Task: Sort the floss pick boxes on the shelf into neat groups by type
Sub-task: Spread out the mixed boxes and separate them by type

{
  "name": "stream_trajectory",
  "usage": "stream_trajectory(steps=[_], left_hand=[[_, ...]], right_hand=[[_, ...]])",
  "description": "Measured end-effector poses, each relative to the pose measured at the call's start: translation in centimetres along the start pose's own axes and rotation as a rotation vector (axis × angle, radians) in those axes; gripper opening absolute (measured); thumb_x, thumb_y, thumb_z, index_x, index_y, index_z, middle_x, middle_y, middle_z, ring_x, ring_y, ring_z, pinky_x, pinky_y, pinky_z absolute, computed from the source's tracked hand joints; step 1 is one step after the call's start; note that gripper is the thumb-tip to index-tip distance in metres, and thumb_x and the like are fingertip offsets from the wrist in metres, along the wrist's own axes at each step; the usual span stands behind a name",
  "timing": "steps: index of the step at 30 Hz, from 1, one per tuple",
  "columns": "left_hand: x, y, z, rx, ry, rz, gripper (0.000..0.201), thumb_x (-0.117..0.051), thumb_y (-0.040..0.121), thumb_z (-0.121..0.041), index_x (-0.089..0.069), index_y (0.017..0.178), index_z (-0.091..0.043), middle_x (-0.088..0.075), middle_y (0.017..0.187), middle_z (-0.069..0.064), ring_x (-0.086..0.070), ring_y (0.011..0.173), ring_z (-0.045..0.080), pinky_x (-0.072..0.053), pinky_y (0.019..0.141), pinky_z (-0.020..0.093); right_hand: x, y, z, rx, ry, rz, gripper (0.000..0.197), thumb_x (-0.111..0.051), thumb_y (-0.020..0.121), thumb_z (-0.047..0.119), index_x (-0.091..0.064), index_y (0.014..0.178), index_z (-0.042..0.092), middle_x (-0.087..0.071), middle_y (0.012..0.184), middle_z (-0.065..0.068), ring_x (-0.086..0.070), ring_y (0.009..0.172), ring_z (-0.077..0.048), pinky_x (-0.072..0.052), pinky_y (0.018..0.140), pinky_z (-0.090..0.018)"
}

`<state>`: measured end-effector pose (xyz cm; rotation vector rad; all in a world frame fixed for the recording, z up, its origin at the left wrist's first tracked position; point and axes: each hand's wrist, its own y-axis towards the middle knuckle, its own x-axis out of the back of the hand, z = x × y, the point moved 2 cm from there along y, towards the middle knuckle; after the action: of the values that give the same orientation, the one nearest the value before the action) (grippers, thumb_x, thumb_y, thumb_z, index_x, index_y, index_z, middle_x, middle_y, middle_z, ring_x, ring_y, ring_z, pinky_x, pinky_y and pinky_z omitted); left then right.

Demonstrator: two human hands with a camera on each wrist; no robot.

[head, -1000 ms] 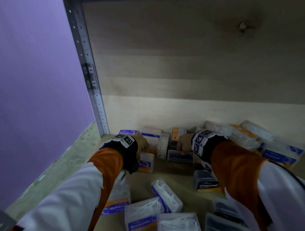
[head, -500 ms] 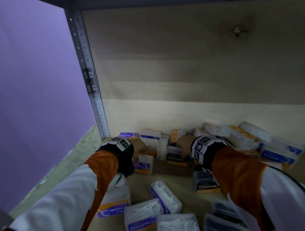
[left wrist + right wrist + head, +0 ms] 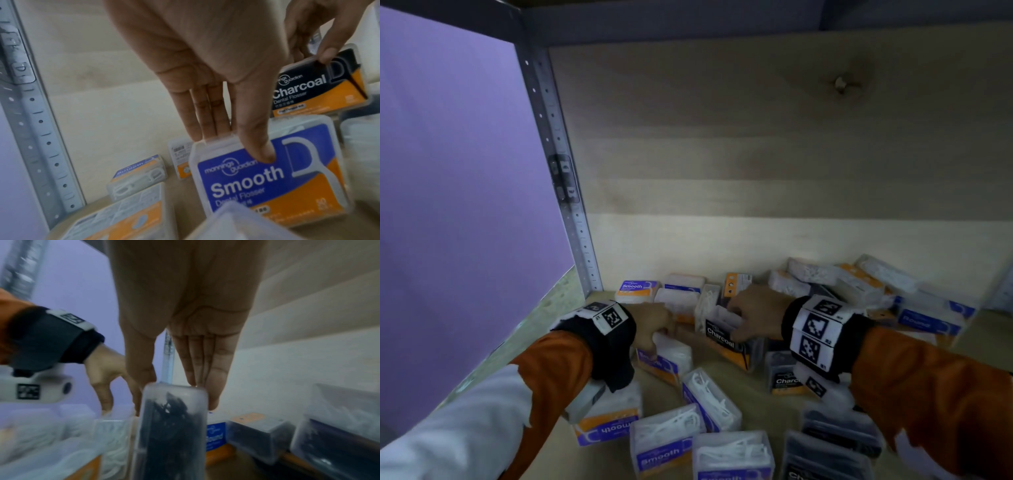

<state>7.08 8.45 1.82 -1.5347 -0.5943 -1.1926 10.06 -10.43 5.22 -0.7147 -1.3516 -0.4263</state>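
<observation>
My left hand (image 3: pixel 654 325) (image 3: pixel 236 139) pinches the top edge of a blue-and-orange Smooth box (image 3: pixel 666 356) (image 3: pixel 269 175), thumb on its label and fingers behind it. My right hand (image 3: pixel 753 315) (image 3: pixel 180 386) pinches a black-and-orange Charcoal box (image 3: pixel 732 342) (image 3: pixel 170 431) (image 3: pixel 320 86) by its top, holding it upright and tilted just right of the Smooth box. More Smooth boxes (image 3: pixel 664 445) lie at the front, and another Charcoal box (image 3: pixel 786 377) lies under my right wrist.
A grey metal upright (image 3: pixel 558 171) (image 3: pixel 35 129) stands at the shelf's left back corner. Smooth boxes (image 3: pixel 637 289) line the wooden back wall (image 3: pixel 756 154). A jumbled pile of mixed boxes (image 3: pixel 893 294) fills the back right. Dark boxes (image 3: pixel 839 435) lie at the front right.
My right hand has stood the Charcoal box up from lying flat and drawn it forward. My left hand has pulled the Smooth box slightly toward the front.
</observation>
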Motion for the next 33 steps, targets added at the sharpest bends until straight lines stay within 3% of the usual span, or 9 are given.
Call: stream_trajectory(steps=[3, 6, 10, 14, 19, 23, 27, 29, 33], left_hand=[[-0.5, -0.5, -0.2, -0.014, -0.055, 0.024, 0.049, -0.071, 0.079, -0.016, -0.055, 0.125, -0.007, -0.054, 0.128, 0.011, -0.054, 0.115, 0.027, -0.044, 0.089, 0.028], [-0.8, -0.8, -0.7, -0.040, 0.003, 0.036, 0.048, -0.071, 0.078, -0.017, -0.057, 0.123, -0.007, -0.055, 0.126, 0.010, -0.052, 0.115, 0.025, -0.038, 0.084, 0.024], [-1.2, -1.2, -0.8, -0.007, 0.063, 0.080, 0.048, -0.071, 0.079, -0.020, -0.056, 0.124, -0.009, -0.055, 0.126, 0.009, -0.052, 0.115, 0.026, -0.043, 0.094, 0.034], [-1.7, -1.4, -0.8, 0.003, 0.060, 0.088, 0.046, -0.069, 0.079, -0.017, -0.056, 0.123, -0.009, -0.055, 0.126, 0.010, -0.052, 0.115, 0.026, -0.042, 0.096, 0.034], [-2.1, -1.5, -0.3, 0.073, 0.015, 0.081, 0.049, -0.069, 0.080, -0.020, -0.054, 0.127, -0.016, -0.053, 0.130, 0.004, -0.052, 0.119, 0.023, -0.043, 0.099, 0.034], [-2.2, -1.7, -0.1, 0.018, -0.003, 0.045, 0.054, -0.069, 0.079, -0.020, -0.051, 0.129, -0.017, -0.051, 0.132, 0.002, -0.049, 0.120, 0.022, -0.041, 0.099, 0.032], [-2.5, -1.6, 0.4, 0.035, -0.080, 0.021, 0.053, -0.067, 0.082, -0.022, -0.049, 0.132, -0.018, -0.051, 0.136, 0.001, -0.049, 0.123, 0.019, -0.038, 0.102, 0.027], [-2.5, -1.6, 0.5, 0.040, -0.110, 0.019, 0.052, -0.063, 0.087, -0.028, -0.048, 0.134, -0.014, -0.050, 0.138, 0.003, -0.048, 0.126, 0.019, -0.035, 0.106, 0.027], [-1.9, -2.2, 1.2, 0.094, -0.239, 0.009, 0.049, -0.058, 0.091, -0.037, -0.049, 0.134, -0.017, -0.053, 0.135, 0.002, -0.049, 0.123, 0.018, -0.035, 0.098, 0.020]], right_hand=[[-0.7, -1.2, 0.6, -0.022, 0.032, 0.061, 0.031, -0.062, 0.088, 0.028, -0.045, 0.071, 0.008, -0.033, 0.058, -0.001, -0.029, 0.048, -0.013, -0.024, 0.047, -0.024], [-1.7, -2.1, 1.0, -0.038, -0.050, 0.131, 0.022, -0.060, 0.088, 0.029, -0.055, 0.084, 0.008, -0.045, 0.070, -0.007, -0.038, 0.056, -0.016, -0.026, 0.046, -0.024], [-3.2, -3.0, 0.7, -0.080, -0.107, 0.189, 0.037, -0.062, 0.088, 0.032, -0.059, 0.106, 0.000, -0.057, 0.095, -0.015, -0.047, 0.081, -0.020, -0.037, 0.061, -0.027], [-3.9, -3.5, 0.7, -0.100, -0.082, 0.191, 0.045, -0.061, 0.088, 0.032, -0.052, 0.121, 0.002, -0.056, 0.121, -0.018, -0.045, 0.088, -0.020, -0.037, 0.073, -0.029], [-4.0, -3.9, 1.0, -0.113, -0.067, 0.216, 0.049, -0.064, 0.086, 0.033, -0.048, 0.122, 0.004, -0.054, 0.113, -0.015, -0.044, 0.087, -0.020, -0.039, 0.071, -0.031], [-4.4, -4.0, 1.3, -0.114, -0.094, 0.220, 0.050, -0.065, 0.085, 0.034, -0.050, 0.121, 0.003, -0.055, 0.122, -0.016, -0.048, 0.087, -0.021, -0.035, 0.053, -0.025], [-4.6, -4.0, 1.4, -0.110, -0.117, 0.211, 0.046, -0.065, 0.086, 0.035, -0.053, 0.117, 0.003, -0.056, 0.123, -0.017, -0.053, 0.090, -0.024, -0.040, 0.069, -0.029], [-4.8, -4.0, 1.5, -0.104, -0.133, 0.225, 0.035, -0.063, 0.087, 0.034, -0.056, 0.108, 0.007, -0.059, 0.121, -0.017, -0.047, 0.085, -0.021, -0.040, 0.066, -0.029], [-4.7, -4.0, 1.4, -0.091, -0.137, 0.267, 0.029, -0.061, 0.088, 0.034, -0.057, 0.099, 0.007, -0.057, 0.093, -0.013, -0.047, 0.083, -0.021, -0.034, 0.053, -0.024]])
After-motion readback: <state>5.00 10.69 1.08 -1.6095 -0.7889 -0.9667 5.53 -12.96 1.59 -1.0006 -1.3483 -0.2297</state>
